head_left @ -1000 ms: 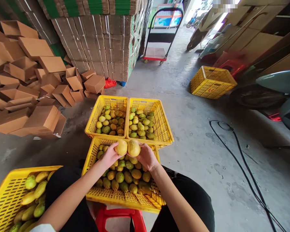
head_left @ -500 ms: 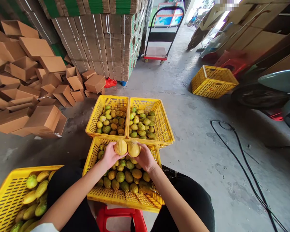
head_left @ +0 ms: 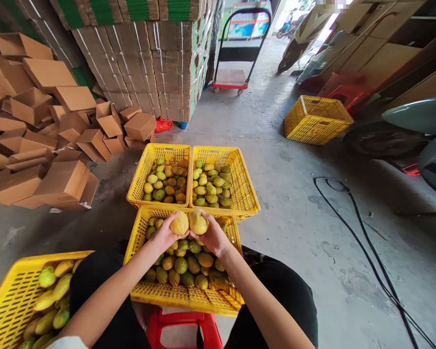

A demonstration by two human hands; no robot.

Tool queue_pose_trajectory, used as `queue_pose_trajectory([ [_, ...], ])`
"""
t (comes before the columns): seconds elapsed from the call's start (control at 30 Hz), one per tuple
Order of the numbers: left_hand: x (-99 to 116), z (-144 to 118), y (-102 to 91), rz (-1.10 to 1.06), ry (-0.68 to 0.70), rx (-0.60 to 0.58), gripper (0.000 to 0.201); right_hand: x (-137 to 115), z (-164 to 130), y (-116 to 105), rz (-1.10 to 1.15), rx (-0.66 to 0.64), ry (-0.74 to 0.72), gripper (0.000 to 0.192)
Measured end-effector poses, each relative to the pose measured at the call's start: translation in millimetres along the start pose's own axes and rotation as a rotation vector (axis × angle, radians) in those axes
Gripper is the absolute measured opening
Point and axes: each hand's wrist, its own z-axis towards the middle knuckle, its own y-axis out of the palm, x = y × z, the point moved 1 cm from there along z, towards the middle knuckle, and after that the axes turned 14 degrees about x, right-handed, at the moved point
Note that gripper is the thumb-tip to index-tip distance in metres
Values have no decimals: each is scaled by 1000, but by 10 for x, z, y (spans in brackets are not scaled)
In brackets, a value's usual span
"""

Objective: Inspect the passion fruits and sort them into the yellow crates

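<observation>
My left hand is closed around one yellow papaya. A second yellow papaya sits in the grip of my right hand, with the fingers curled behind and under it. Both fruits are held side by side, rounded ends up, with a narrow gap between them. They hang above the near yellow crate, which is full of green and yellow papayas. Beyond it stand two more yellow crates, left and right, each part-filled with similar fruit.
At lower left, another yellow crate holds longer papayas. A red stool shows below the near crate. Cardboard boxes lie heaped at left, beside stacked flat cartons. Farther off are a hand truck, a yellow crate and a black cable.
The papaya in my right hand has tilted and shifted slightly left, with more of its side showing. Both hands still hold their fruit. The whole view has shifted a little.
</observation>
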Motion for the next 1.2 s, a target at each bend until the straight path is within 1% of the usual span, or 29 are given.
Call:
queue_pose_trajectory([
  [0.07,32,-30,16,-59,-10,-17,20,-15,-10,-6,20,29,-1,20],
  [0.13,79,-57,35,-111,-4,-76,25,-51,-31,-9,59,28,-12,21],
  [0.2,131,-72,54,-124,24,-153,28,-102,-59,-6,115,-15,-50,25],
  [0.27,178,-71,67,-112,75,-195,29,-151,-87,6,161,-100,-96,32],
  [0.33,208,-57,69,-96,108,-196,32,-178,-104,23,177,-193,-127,40],
  [0.4,215,-40,59,-86,113,-179,35,-174,-107,39,158,-234,-137,44],
  [0.47,209,-33,44,-80,116,-172,38,-145,-104,53,125,-211,-139,43],
  [0.53,204,-47,35,-67,124,-191,42,-106,-104,70,90,-180,-127,42],
  [0.6,212,-85,42,-56,125,-251,44,-75,-109,93,76,-190,-125,45],
  [0.7,252,-166,75,-76,109,-373,46,-69,-110,127,97,-240,-162,52],
  [0.77,282,-209,92,-103,120,-415,47,-88,-100,141,126,-258,-188,51],
  [0.93,279,-218,78,-146,182,-390,49,-138,-89,147,196,-305,-253,47],
  [1.03,255,-194,59,-125,184,-357,45,-125,-102,154,143,-319,-273,48],
  [1.13,265,-165,61,-98,155,-286,33,-111,-102,175,83,-290,-283,48],
  [1.2,279,-132,69,-65,116,-227,33,-106,-76,183,55,-243,-262,49],
])
